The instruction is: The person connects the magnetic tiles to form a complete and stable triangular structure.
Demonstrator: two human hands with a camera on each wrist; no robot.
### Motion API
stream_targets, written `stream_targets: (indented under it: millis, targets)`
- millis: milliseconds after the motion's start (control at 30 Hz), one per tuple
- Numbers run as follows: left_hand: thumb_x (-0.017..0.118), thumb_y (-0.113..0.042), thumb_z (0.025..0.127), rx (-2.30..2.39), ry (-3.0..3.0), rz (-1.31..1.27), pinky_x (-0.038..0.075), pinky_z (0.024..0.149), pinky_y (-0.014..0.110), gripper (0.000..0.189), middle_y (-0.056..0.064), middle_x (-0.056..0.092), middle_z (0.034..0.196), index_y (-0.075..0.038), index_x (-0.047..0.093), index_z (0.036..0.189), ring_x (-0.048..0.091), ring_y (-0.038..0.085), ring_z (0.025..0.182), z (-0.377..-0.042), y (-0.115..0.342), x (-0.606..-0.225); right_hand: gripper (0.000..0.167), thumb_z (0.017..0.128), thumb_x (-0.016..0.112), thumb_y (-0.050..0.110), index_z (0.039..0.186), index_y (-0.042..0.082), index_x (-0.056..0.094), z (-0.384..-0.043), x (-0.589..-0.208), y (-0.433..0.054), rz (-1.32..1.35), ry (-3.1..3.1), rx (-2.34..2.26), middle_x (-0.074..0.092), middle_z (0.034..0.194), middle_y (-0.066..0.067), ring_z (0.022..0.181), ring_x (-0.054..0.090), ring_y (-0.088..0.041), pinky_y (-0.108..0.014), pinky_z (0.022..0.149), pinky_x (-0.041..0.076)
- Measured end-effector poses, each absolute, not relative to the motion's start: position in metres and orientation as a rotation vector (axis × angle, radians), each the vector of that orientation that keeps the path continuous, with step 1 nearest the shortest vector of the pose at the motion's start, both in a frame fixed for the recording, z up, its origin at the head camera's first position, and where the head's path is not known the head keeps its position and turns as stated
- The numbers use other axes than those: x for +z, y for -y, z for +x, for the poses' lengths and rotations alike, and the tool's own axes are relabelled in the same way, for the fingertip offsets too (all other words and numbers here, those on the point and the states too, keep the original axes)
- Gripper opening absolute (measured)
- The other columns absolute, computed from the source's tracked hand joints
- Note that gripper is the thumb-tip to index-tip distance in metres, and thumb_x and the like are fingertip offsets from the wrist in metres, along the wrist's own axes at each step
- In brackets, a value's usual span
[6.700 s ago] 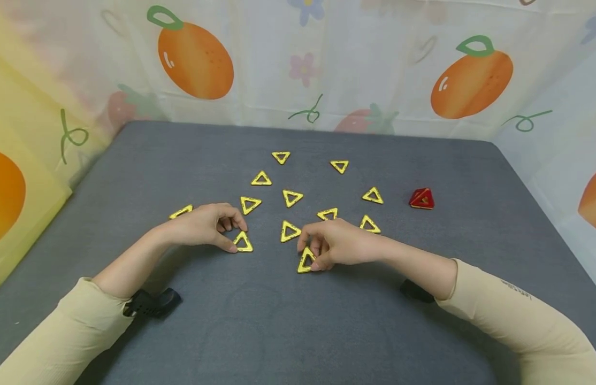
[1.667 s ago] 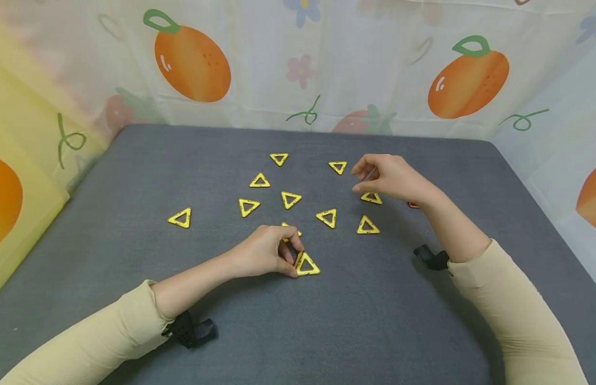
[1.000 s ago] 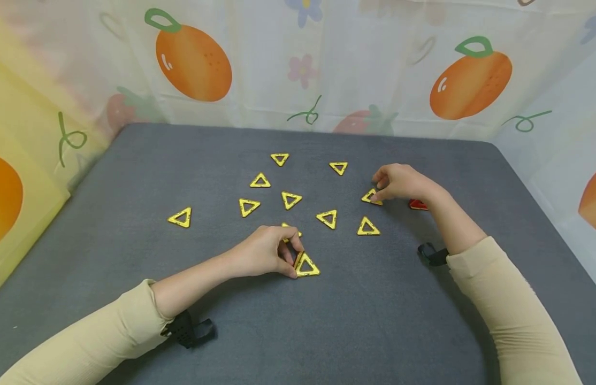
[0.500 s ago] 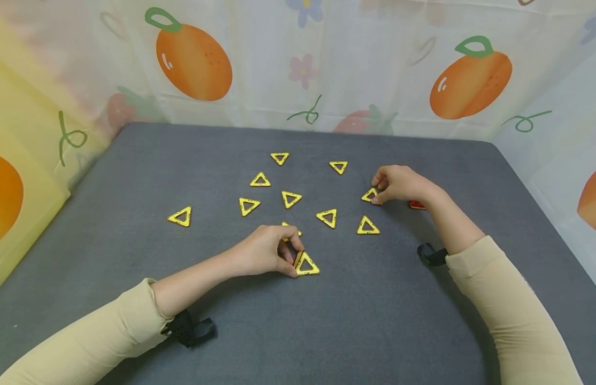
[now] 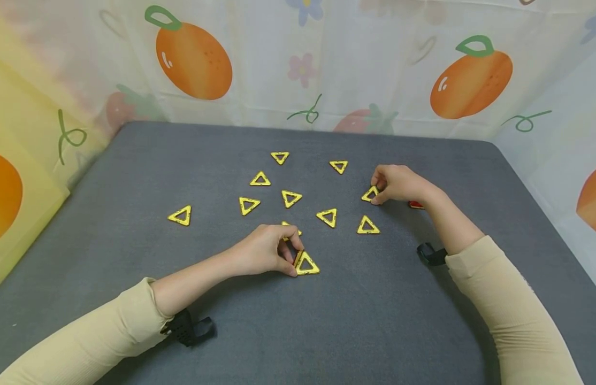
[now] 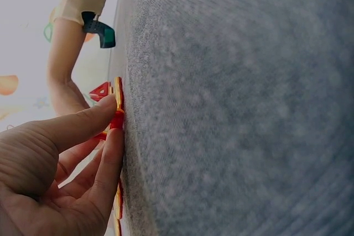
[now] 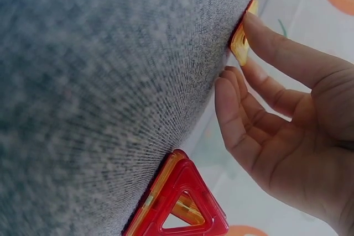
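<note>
In the head view my left hand (image 5: 266, 248) pinches a tilted magnetic triangle tile (image 5: 298, 258) against the left edge of a flat yellow triangle tile (image 5: 307, 264). The left wrist view shows the thumb (image 6: 99, 115) and fingers closed on a red and yellow edge, low over the table. Farther back on the right, my right hand (image 5: 399, 184) grips another yellow triangle tile (image 5: 369, 194). The right wrist view shows the thumb on this tile (image 7: 241, 41), which leans up from the table. Behind the right wrist a red pyramid (image 5: 416, 205) is mostly hidden; its open triangular face (image 7: 191, 197) shows near the right hand.
Several flat yellow triangle tiles lie around, among them one at the far left (image 5: 181, 215), one at the back (image 5: 280, 157) and one near the right hand (image 5: 368, 225). Another tile (image 5: 293, 231) is partly covered by the left hand. The grey table (image 5: 307, 331) ends at a printed curtain (image 5: 259, 64).
My left hand has brought its tile rightward to the flat tile that my right hand held earlier. My right hand released that one, moved back and right, and took hold of another tile.
</note>
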State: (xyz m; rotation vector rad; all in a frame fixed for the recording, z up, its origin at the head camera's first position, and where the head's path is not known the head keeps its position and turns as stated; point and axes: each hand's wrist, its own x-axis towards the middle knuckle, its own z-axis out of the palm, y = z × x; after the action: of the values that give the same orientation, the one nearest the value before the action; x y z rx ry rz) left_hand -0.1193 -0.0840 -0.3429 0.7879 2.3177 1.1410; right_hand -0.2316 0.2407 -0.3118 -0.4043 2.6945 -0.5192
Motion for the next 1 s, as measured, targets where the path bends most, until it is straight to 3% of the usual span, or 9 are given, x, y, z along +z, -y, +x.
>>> stream_targets:
  millis: [467, 700, 1000]
  targets:
    - [0.088, -0.008, 0.071, 1.136, -2.312, 0.793, 0.055, 0.069, 0.020, 0.033, 0.003, 0.066, 0.099, -0.012, 0.064, 0.095, 0.066, 0.002, 0.074, -0.120, 0.083, -0.343, 0.030, 0.086, 0.076, 0.011, 0.107, 0.004, 0.055, -0.231, -0.311, -0.241, -0.396, -2.697, -0.574, 0.064, 0.089, -0.011, 0.078, 0.065, -0.021, -0.035, 0.071, 0.051]
    - [0.088, -0.009, 0.071, 1.133, -2.316, 0.805, 0.055, 0.069, 0.020, 0.033, 0.003, 0.065, 0.100, -0.012, 0.064, 0.093, 0.066, 0.002, 0.074, -0.120, 0.083, -0.343, 0.023, 0.093, 0.067, 0.011, 0.115, 0.008, 0.060, -0.225, -0.305, -0.241, -0.464, -2.689, -0.654, 0.071, 0.089, -0.012, 0.080, 0.070, -0.021, -0.036, 0.073, 0.056]
    - [0.089, -0.010, 0.070, 1.102, -2.320, 0.816, 0.055, 0.069, 0.020, 0.034, 0.003, 0.067, 0.099, -0.012, 0.063, 0.094, 0.066, 0.002, 0.074, -0.123, 0.082, -0.342, 0.022, 0.091, 0.071, 0.016, 0.112, 0.014, 0.068, -0.202, -0.294, -0.219, -0.526, -2.553, -0.862, 0.072, 0.089, -0.010, 0.083, 0.073, -0.024, -0.039, 0.079, 0.060]
